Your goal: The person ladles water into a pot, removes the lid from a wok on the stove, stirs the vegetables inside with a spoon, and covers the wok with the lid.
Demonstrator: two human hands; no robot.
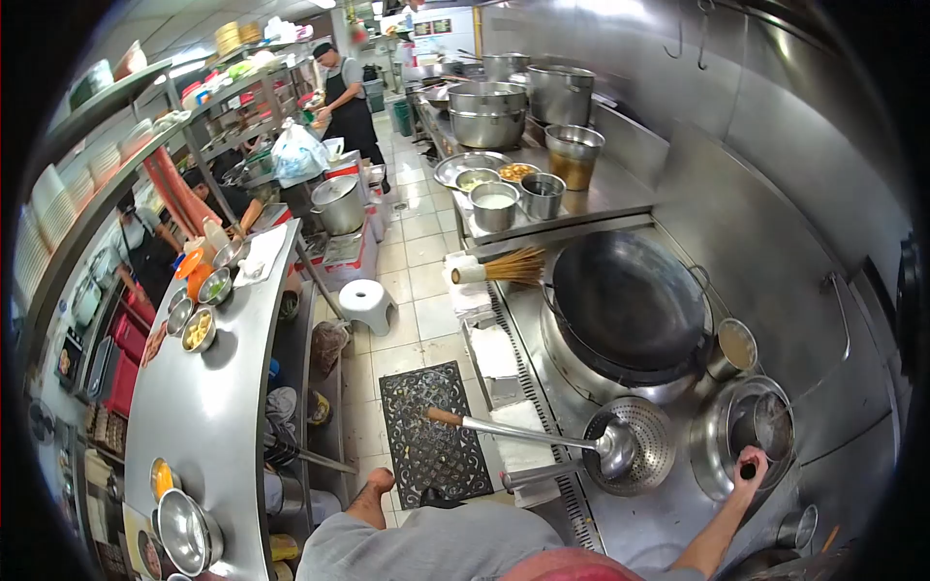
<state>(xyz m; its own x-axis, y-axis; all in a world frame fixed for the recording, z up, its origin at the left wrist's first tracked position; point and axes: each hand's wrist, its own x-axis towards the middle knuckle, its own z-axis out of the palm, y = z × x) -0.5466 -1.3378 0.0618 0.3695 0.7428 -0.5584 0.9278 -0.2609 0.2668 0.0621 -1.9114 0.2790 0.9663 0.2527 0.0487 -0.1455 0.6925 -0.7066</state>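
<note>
At the lower right, my right hand (751,467) is closed round a dark handle, beside a round steel pot (712,450) with a ladle-like vessel (772,424) in it. My left hand (381,478) hangs low over the floor mat; its fingers are too small to make out. A large dark wok (630,300) sits on the burner. In front of it, a ladle (616,449) with a wooden grip lies on a perforated strainer (654,436). Right of the wok stands a steel container of brownish liquid (738,346). A bamboo brush (513,265) rests at the stove's left edge.
On the left, a steel counter (208,407) holds several bowls. A white stool (368,305) stands on the tiled floor, near a black mat (436,426). Large pots (487,111) stand behind the wok. A person in an apron (347,102) stands further back.
</note>
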